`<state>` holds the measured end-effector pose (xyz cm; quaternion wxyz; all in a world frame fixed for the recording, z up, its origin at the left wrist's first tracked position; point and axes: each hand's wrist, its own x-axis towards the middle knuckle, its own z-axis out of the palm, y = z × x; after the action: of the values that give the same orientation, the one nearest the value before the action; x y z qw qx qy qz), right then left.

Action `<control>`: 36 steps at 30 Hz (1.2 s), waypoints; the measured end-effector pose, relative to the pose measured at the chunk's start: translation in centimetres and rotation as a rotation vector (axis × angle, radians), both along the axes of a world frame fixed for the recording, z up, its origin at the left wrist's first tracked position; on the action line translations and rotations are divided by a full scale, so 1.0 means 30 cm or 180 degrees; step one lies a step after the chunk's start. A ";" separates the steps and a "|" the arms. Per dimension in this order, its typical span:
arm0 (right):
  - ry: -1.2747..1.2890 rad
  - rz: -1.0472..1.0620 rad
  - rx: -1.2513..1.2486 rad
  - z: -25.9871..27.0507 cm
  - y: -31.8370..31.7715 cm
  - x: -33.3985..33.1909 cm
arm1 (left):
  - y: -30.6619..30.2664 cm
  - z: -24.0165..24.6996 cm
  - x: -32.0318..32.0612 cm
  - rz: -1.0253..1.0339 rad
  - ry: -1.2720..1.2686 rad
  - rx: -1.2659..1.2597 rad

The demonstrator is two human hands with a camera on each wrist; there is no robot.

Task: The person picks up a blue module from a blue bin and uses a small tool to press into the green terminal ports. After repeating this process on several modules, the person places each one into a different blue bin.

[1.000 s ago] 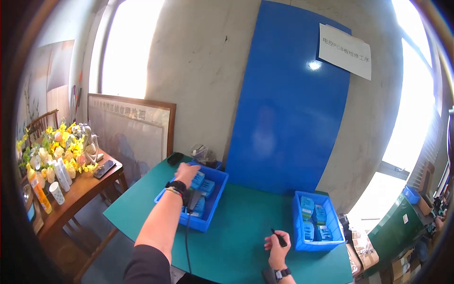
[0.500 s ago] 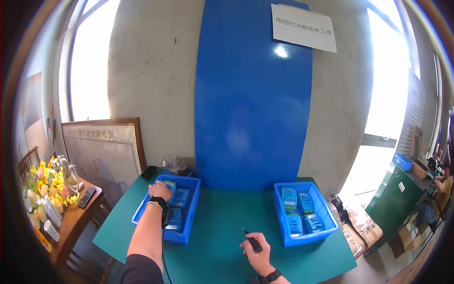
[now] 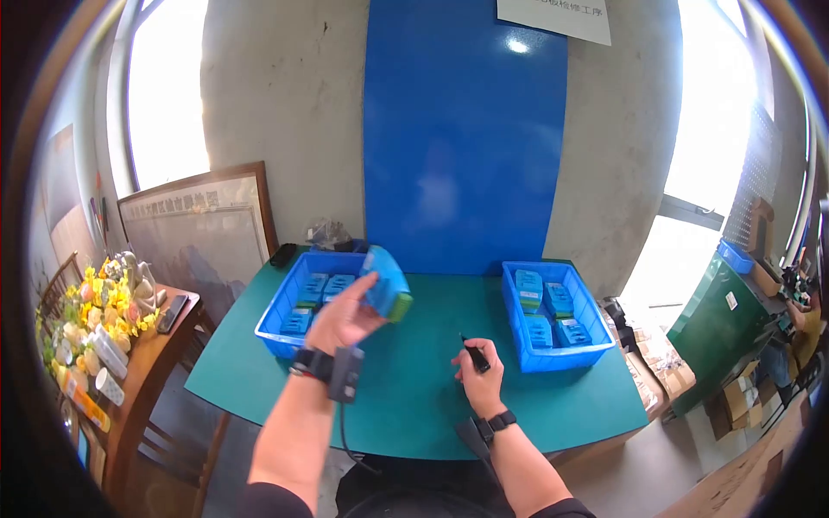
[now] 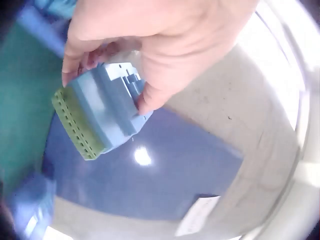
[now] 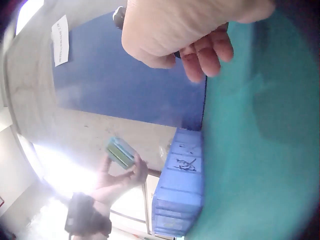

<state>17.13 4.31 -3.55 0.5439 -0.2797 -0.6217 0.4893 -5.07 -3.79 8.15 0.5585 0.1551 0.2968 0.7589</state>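
Observation:
My left hand (image 3: 338, 323) holds up a blue plastic module (image 3: 389, 283) by its sides, above the table beside the left bin. In the left wrist view the module has a green terminal strip (image 4: 75, 125) along one edge, with the thumb on one side and fingers on the other. The left blue bin (image 3: 275, 334) contains more blue modules (image 3: 298, 320). My right hand (image 3: 484, 387) grips a slim black pen-like tool (image 3: 476, 356), its thin tip pointing up and away, over the table left of the right bin. Most of that tool is hidden in the right wrist view.
The right blue bin (image 3: 566, 361) holds several similar modules (image 3: 558, 300) on the green table (image 3: 414, 380). A dark object (image 3: 282, 255) and a clear plastic bag (image 3: 329, 233) lie at the back left. A cable (image 3: 347, 440) hangs from the left wrist camera.
My left hand has come out of the left bin with a blue module, moving up and right. The right hand still holds the black tool. The head view has shifted.

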 end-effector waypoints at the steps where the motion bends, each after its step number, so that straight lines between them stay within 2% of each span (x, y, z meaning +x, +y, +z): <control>1: 0.0057 -0.0079 -0.0038 -0.001 0.000 0.002 | 0.020 -0.053 0.039 -0.0519 -0.0055 0.0110; 2: 0.0122 -0.0163 -0.0060 0.003 0.003 0.004 | 0.020 -0.081 0.100 -0.1053 -0.0039 0.0415; 3: 0.0118 -0.0211 -0.0043 -0.001 0.004 0.013 | 0.038 -0.129 0.157 -0.1152 -0.0280 0.0411; 7: 0.0238 -0.0259 -0.0301 0.015 -0.003 0.029 | 0.088 -0.252 0.298 -0.0963 -0.0492 0.0037; 12: 0.0355 -0.0200 -0.0362 0.016 -0.035 0.044 | 0.140 -0.394 0.259 -0.0922 -0.0200 -0.0032; 14: 0.0523 -0.0120 -0.0305 0.027 -0.024 0.035 | 0.141 -0.410 0.242 -0.0930 -0.0049 0.0139; 15: 0.0506 -0.0182 -0.0144 0.034 -0.031 0.028 | 0.130 -0.395 0.242 -0.0751 0.0012 -0.0005; 18: 0.0517 -0.0170 0.0049 0.039 -0.045 0.022 | 0.132 -0.388 0.218 -0.0327 0.0564 0.0271; 19: 0.0510 -0.0094 0.0095 0.029 -0.050 0.024 | 0.133 -0.390 0.196 -0.0346 0.0296 0.0326; 23: 0.0412 -0.0245 0.0396 0.040 -0.089 0.023 | 0.106 -0.400 0.179 -0.0118 0.0360 0.0448; 26: 0.0380 -0.0321 0.0600 0.024 -0.086 0.030 | 0.108 -0.428 0.165 -0.0228 0.0106 0.0350; 30: 0.0163 -0.0432 0.1039 0.009 -0.091 0.040 | 0.081 -0.424 0.190 -0.0160 0.0169 0.0325; 34: 0.0112 -0.0377 0.1472 -0.011 -0.067 0.027 | 0.102 -0.423 0.178 -0.0088 0.0150 0.0507; 36: 0.0129 -0.0297 0.1436 -0.003 -0.079 0.024 | 0.095 -0.423 0.184 -0.0027 0.0068 0.0460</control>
<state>17.86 1.96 -3.63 0.6271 -0.1696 -0.6907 0.3178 0.45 -0.95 -4.55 0.5458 0.2043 0.2466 0.7743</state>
